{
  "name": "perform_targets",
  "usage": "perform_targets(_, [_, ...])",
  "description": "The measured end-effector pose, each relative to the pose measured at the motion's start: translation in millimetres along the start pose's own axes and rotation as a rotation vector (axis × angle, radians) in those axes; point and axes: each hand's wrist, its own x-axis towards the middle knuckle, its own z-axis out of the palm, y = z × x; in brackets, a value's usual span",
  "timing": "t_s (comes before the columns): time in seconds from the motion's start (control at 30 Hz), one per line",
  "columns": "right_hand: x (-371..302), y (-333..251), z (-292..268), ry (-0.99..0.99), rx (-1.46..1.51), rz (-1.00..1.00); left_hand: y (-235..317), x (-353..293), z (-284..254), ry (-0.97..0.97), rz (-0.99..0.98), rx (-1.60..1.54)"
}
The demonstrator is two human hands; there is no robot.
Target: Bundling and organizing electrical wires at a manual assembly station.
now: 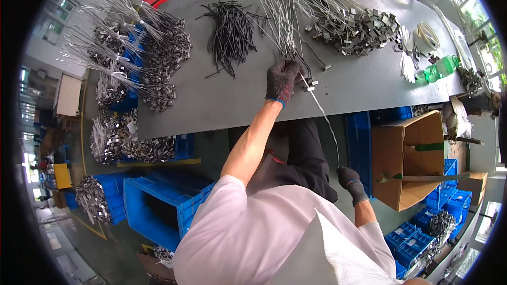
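Observation:
My left hand [281, 80], in a dark knitted glove, is closed at the near end of a loose bundle of thin silvery wires [285, 26] on the grey table. A pale strand [326, 116] runs from beside that hand, past a small metal piece [310, 87], down over the table edge. My right hand [351, 180], gloved too, hangs below the table at my right and is closed on the strand's lower end. Dark sleeved ends and another small metal piece [327, 67] lie just right of my left hand. The left fingertips are partly hidden.
A pile of black tubes [232, 34] lies left of the wires. Wires with square metal tags [364, 31] are heaped at right, near a green bottle [442, 68] and a tape roll [426, 38]. Blue crates [153, 211] and a cardboard box [388, 163] stand below the table.

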Motion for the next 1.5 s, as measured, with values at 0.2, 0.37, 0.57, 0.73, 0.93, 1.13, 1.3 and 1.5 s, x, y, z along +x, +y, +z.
perform_targets(0.2, [56, -100, -109, 0.644, 0.695, -0.285, -38, -55, 44, -0.218, 0.027, 0.330])
perform_targets(0.37, [116, -147, -143, 0.804, 0.697, -0.294, -47, -103, 43, -0.225, -0.133, 0.162])
perform_targets(0.57, [185, -156, -111, 0.657, 1.099, -0.308, -44, -91, 30, -0.096, 0.107, 0.346])
perform_targets(0.73, [197, -156, -154, 0.717, 0.644, -0.271, -29, -58, 3, -0.078, 0.083, 0.495])
perform_targets(0.93, [255, -149, -217, 0.903, 0.249, -0.215, -16, 43, -57, 0.100, -0.035, 1.206])
perform_targets(1.13, [247, -177, -168, 0.565, 0.444, -0.280, -51, 93, -82, -0.071, -0.142, 1.560])
perform_targets(1.3, [247, -156, -169, 0.702, 0.596, -0.347, -52, 94, -95, -0.103, -0.053, 1.610])
perform_targets(1.5, [278, -112, -228, 0.970, 0.925, 0.064, -51, 88, -120, -0.128, 0.106, 1.462])
